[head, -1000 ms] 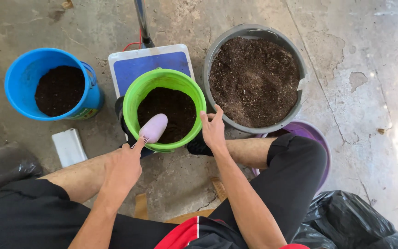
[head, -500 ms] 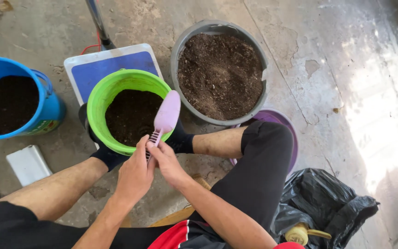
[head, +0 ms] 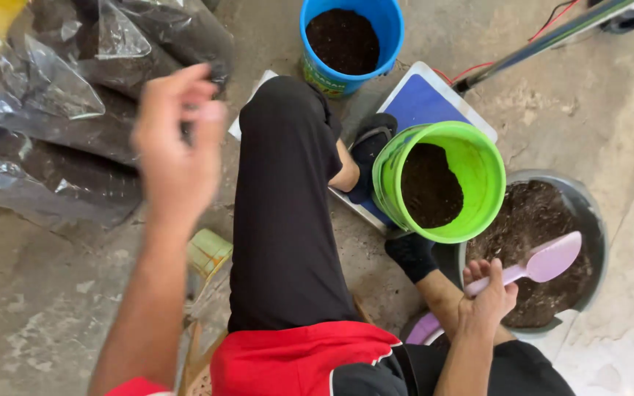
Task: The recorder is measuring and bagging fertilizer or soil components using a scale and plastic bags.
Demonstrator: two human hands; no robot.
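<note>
My right hand (head: 487, 301) grips the handle of a lilac plastic scoop (head: 544, 262), whose bowl hovers over the soil in a big grey tub (head: 588, 220). A green bucket (head: 478, 165) holding dark soil sits tilted between my feet, just left of the tub. My left hand (head: 177, 147) is raised at the left, blurred, fingers loosely curled with nothing in them, close to clear plastic bags of soil (head: 60, 110).
A blue bucket (head: 350, 37) with soil stands at the top. A blue-topped flat scale (head: 427, 99) lies under the green bucket. My black-trousered leg (head: 284, 213) crosses the middle. A pole and red wires (head: 544, 37) lie at top right on the concrete floor.
The view has swung far left. The scoop passed from my left hand to my right, which now holds it over the grey tub. My left hand has reached out toward the bags.
</note>
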